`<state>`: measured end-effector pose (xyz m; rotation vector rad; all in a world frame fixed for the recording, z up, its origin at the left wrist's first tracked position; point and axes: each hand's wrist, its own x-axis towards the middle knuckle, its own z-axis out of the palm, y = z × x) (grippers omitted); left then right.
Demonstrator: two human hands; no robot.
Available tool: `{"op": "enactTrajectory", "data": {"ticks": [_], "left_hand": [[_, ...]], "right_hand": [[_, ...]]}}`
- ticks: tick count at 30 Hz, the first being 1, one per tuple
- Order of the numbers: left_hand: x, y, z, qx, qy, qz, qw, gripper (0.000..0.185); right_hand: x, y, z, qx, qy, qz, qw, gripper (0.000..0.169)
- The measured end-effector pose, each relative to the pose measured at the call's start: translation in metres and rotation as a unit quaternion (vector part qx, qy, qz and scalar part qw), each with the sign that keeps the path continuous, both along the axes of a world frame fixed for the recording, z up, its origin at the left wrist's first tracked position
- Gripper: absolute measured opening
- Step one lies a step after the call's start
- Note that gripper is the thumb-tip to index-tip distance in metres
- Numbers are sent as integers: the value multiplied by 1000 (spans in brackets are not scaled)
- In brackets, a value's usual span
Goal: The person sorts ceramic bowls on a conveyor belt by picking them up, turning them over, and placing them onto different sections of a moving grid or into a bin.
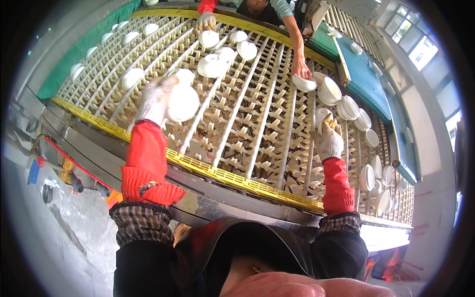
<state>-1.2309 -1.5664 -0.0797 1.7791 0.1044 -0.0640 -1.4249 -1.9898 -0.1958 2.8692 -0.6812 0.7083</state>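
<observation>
My left hand (156,98), in a pale work glove and red sleeve cover, holds a white bowl (183,103) above the pegged conveyor (237,122). Just behind it another white bowl (184,76) is partly covered. Over on the right, my gloved right hand (330,138) has its fingers against a small white bowl (321,116) and appears to grip it. A stack of white bowls (329,91) stands beyond that hand. Several overturned bowls, among them a white bowl (212,66) with its foot up, rest on the pegs between my hands and the far side.
Across the conveyor a person's bare hand (301,70) holds a white bowl (304,84); their gloved hand (206,21) is by another bowl (209,38). A yellow edge strip (237,181) borders my side. Blue-green belts (367,81) carry bowls at right. More bowls (367,177) stand on edge nearby.
</observation>
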Motion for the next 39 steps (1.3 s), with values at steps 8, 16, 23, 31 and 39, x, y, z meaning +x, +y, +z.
{"op": "enactTrajectory", "data": {"ticks": [8, 16, 23, 31, 39], "left_hand": [[26, 7, -27, 376, -205, 133, 894, 56], [1, -27, -34, 441, -339, -47, 830, 42], [24, -22, -74, 422, -328, -81, 841, 41], [-19, -52, -52, 499, -226, -260, 795, 30], [-26, -70, -56, 567, -135, -298, 756, 33]], "right_hand": [[25, 8, 31, 274, -58, 91, 956, 44], [139, 71, 32, 698, -137, 345, 612, 50], [104, 52, 20, 546, -146, 146, 812, 41], [149, 105, 53, 338, 6, 301, 892, 57], [257, 194, 60, 289, 131, 355, 880, 67]]}}
